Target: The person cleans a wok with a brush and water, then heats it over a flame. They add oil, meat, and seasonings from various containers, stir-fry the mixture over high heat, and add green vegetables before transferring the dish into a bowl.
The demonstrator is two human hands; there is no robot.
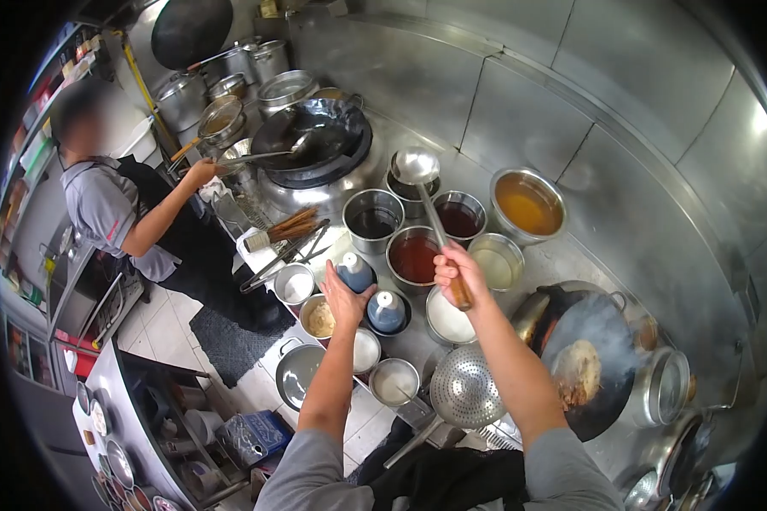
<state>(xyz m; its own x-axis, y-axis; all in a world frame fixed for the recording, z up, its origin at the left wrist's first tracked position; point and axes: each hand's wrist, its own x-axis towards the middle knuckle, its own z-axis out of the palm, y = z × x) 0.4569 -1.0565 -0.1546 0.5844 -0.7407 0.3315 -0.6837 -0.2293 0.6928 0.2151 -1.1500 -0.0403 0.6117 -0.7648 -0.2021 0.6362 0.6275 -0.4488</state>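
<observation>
Nearest me, the strainer (466, 387) sits between my forearms, beside a small pot of white contents (394, 381). Close by on my right, food (576, 368) smokes in the near wok (601, 423); I'd keep that forearm lifted clear of the smoke.

My left hand (347, 300) is at the farther of 2 capped bottles (355, 277), fingers and thumb spread to its sides; I can't tell whether they press on it. A firm hold low on its body, under the cap, should keep it from tipping into the nearer bottle (387, 315).

My right hand (458, 274) has its fingers curled tight round the wooden handle of a ladle (439, 226). Farther out, the ladle's bowl is over a pot of dark liquid (412, 189); I can't tell whether it touches the rim. I'd keep the wrist steady and the bowl level among the crowded pots.

Farthest, a co-worker's hand (201, 173) holds a long utensil (260, 157) reaching into the far wok (285, 132).
</observation>
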